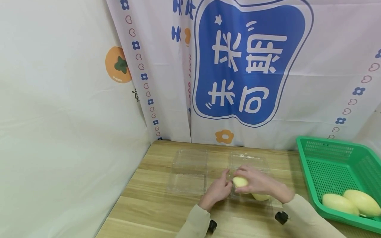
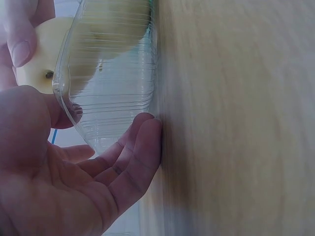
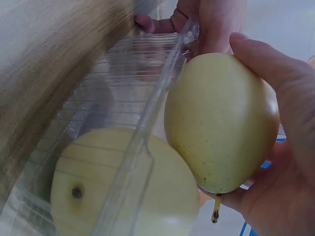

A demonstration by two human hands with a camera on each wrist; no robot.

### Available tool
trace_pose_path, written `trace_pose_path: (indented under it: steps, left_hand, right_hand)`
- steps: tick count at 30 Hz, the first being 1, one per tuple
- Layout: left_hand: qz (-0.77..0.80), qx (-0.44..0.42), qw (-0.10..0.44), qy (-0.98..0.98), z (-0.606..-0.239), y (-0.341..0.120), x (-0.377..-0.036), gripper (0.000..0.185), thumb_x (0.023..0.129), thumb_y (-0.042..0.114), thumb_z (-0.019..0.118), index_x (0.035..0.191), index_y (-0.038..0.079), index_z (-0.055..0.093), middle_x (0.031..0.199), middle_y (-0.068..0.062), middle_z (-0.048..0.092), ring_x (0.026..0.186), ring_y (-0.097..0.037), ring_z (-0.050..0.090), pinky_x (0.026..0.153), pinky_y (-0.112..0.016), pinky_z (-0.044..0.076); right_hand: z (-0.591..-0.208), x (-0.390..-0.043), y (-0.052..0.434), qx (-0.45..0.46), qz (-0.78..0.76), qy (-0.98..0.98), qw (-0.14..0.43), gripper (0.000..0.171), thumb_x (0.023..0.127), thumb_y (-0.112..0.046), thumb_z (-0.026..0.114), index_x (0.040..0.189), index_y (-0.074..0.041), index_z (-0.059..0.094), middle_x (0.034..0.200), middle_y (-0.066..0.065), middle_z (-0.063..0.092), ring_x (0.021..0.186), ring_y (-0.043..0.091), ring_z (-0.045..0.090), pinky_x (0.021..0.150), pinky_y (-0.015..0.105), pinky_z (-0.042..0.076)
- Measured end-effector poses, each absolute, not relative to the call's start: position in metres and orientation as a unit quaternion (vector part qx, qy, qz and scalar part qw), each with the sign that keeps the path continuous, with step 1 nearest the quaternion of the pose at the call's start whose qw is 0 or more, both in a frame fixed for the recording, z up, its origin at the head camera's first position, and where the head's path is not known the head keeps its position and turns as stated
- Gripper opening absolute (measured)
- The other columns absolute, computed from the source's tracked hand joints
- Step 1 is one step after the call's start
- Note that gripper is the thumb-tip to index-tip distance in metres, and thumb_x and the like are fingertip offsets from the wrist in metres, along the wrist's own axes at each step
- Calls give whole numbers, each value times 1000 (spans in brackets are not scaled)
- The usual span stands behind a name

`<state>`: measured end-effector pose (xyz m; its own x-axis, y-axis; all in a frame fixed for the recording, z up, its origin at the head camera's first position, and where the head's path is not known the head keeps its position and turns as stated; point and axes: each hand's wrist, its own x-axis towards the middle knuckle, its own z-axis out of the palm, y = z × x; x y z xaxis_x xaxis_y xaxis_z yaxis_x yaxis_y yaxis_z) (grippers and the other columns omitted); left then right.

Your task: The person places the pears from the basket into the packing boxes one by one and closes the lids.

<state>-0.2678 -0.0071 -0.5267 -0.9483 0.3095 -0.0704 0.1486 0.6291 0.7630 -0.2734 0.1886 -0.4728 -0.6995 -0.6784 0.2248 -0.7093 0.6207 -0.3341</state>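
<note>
Right hand [image 1: 259, 182]: fingers curled round a pale yellow pear [image 3: 221, 123], held at the rim of the clear plastic box [image 3: 142, 132].
Left hand [image 1: 218, 190]: fingers straight, touching that box's side, gripping nothing.
Second pear [image 3: 118, 187]: lies inside the box.
Empty box [image 1: 189, 172]: just left, on wooden table [image 1: 148, 205].
Green basket [image 1: 333, 165]: far right, holds two more pears [image 1: 351, 202].

A green basket [image 1: 309, 165] holding two pears [image 1: 351, 202], right.
</note>
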Motion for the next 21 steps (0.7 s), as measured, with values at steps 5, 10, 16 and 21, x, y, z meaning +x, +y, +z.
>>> trace_pose_path:
  steps: [5,10,16,21]
  left_hand:
    - [411,128,99,897,-527,-7,-268,61,100,31,43,156,16,22,53,8,45,40,-8,35,38,-24,30]
    - [412,124,100,897,-527,-6,-269,62,100,30,43,156,16,21,53,7,47,41,-9,36,38,-25,31]
    - [402,125,95,902,-527,-6,-270,62,99,29,44,156,16,22,54,8,47,42,-9,37,39,-25,32]
    - [401,126,96,902,-528,-7,-269,62,99,29,43,156,16,23,54,7,47,42,-9,37,39,-25,32]
  right_hand:
    - [-478,-274,188,373,215,-902,25,53,79,-49,77,119,-15,66,113,2,61,93,13,55,64,18,44]
    - [-481,-276,188,366,224,-903,24,57,80,-51,76,122,-14,64,115,2,61,94,13,54,64,18,44]
    - [-482,-276,189,368,211,-905,20,62,80,-54,74,126,-14,63,119,6,61,101,20,56,65,18,45]
    - [-482,-276,188,371,207,-905,19,61,81,-53,74,127,-14,63,120,6,62,103,21,57,66,19,44]
